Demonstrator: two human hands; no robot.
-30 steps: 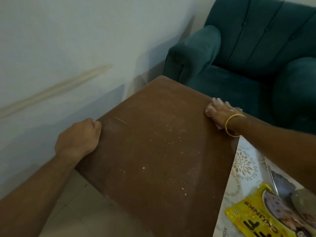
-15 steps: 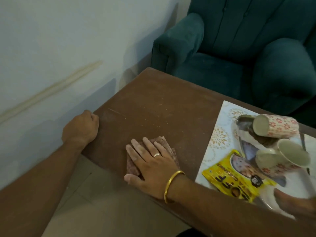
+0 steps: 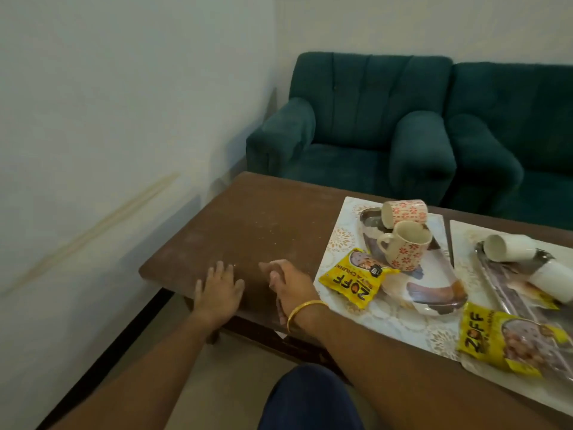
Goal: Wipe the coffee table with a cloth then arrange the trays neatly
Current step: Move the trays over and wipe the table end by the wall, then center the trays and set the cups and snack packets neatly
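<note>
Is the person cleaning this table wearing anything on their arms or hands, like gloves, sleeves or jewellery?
No gloves, and no sleeves show: both forearms are bare up to the edge of the picture. The right hand has a thin, plain gold bangle around the wrist. The left hand and its wrist carry nothing visible. No ring can be made out in this picture; the right fingers are too blurred to be sure.

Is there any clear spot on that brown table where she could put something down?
Yes: the coffee table is bare at its left end, between the wall-side edge, the hands and the near tray. A few crumbs lie there. The right side is crowded with tipped floral mugs, white cups and yellow snack packets.
</note>
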